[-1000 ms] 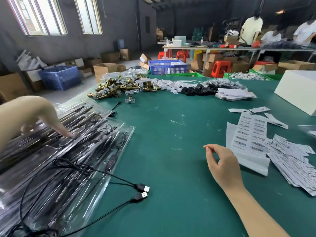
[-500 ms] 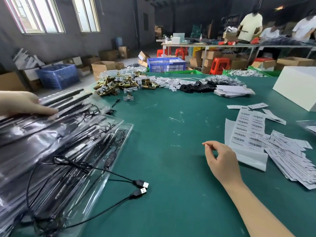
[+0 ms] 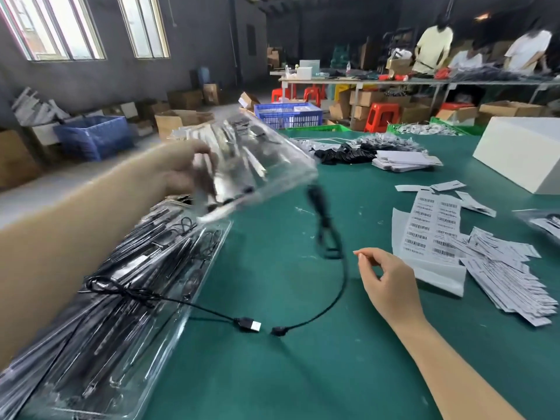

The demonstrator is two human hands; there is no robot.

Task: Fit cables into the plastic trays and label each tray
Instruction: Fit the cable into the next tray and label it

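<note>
- Our left hand [image 3: 178,169] grips a clear plastic tray [image 3: 257,165] by its near edge and holds it up off the green worktop [image 3: 303,374], tilted and motion-blurred, with dark rods inside it.
- A black cable [image 3: 339,286] hangs from that tray and loops down onto the worktop, ending at a small black plug [image 3: 278,331] just beside a USB plug [image 3: 250,324].
- That USB plug belongs to a second cable [image 3: 169,300] running back to the stack of filled trays [image 3: 121,313] lying at the left edge of the worktop.
- Our right hand [image 3: 391,283] rests on the worktop with loosely curled fingers, thumb and forefinger nearly meeting; it looks like it holds nothing, though a tiny label would be too small to see.
- Just right of it sits a barcode label sheet [image 3: 430,225], peeled backing strips [image 3: 509,277] piled beside it. The print is too small to read, sorry.
- Farther back: a white box [image 3: 521,153], flat white cards [image 3: 403,160], a heap of black parts [image 3: 342,153].
</note>
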